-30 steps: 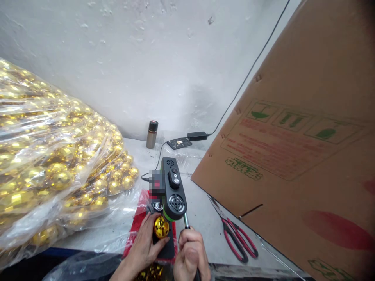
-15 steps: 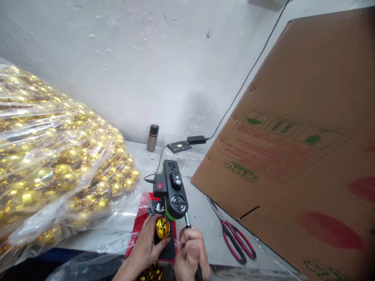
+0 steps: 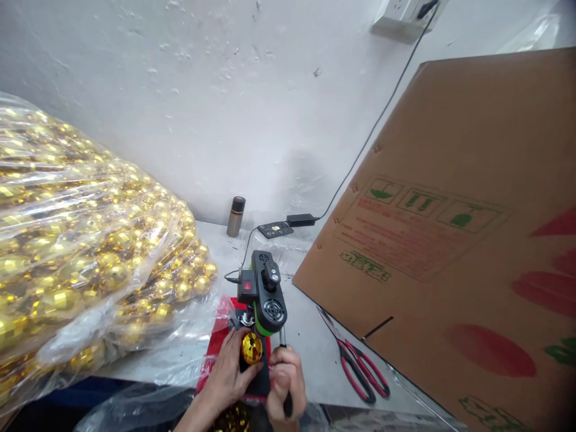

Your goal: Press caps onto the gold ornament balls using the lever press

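My left hand [image 3: 229,369] is closed around a shiny gold ball [image 3: 251,348], thumb on the near side and fingers on the far side. It holds the ball low at the front of a small black and green bench drill press [image 3: 269,300]. My right hand [image 3: 287,381] is wrapped round the black grip of the machine's metal lever [image 3: 282,337]. Beneath the machine lies a red sheet [image 3: 211,360]. The underside of the ball and the drill tip are hidden from me.
A clear plastic bag of many gold balls [image 3: 108,240] fills the left. At right stands a large cardboard box [image 3: 427,240], with red-handled shears [image 3: 362,369] beside it. A bottle [image 3: 236,217], a phone-like black slab [image 3: 275,230] and a power adapter [image 3: 301,220] are behind the machine.
The lever and my right hand have shifted slightly left and toward the machine. My left hand keeps the gold ball in nearly the same spot. The camera view has tilted a little.
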Available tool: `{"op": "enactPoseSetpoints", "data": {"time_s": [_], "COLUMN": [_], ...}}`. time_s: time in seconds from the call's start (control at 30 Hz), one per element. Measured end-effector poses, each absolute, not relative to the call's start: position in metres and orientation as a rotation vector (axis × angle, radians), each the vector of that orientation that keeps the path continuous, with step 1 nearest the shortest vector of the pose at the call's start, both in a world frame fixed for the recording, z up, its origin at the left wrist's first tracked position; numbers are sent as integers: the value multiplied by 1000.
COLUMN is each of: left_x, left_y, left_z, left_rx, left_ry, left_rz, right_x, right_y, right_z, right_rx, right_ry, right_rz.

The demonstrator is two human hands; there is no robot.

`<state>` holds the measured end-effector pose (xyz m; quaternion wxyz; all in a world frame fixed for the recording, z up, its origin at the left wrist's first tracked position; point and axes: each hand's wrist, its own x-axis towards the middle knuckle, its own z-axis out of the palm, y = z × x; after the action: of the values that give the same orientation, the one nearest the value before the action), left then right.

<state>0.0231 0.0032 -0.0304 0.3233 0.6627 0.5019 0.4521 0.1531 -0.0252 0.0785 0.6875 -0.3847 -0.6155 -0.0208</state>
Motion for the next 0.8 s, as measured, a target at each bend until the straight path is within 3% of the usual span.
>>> {"op": "enactPoseSetpoints", "data": {"time_s": [0.27,0.47,0.57,0.8], "left_x": [7,-50,-72,-82], "left_y": [-21,-28,20,124], "left_z": [-40,-36,0,56], "left_rx": [1793,1933,1793,1673], "left_ry": [1321,1508,1759,1762], "left_rz": [1120,1169,1252,1213], "right_x": [152,150,144,146], "right_y": [-26,-28,-32,-32], "right_z": [162,135,128,122], "right_rx": [-985,-1030,-1039,-1050], "right_ry": [-1253,-1226,-1182,-1194], "right_rz": [198,232,259,292]}}
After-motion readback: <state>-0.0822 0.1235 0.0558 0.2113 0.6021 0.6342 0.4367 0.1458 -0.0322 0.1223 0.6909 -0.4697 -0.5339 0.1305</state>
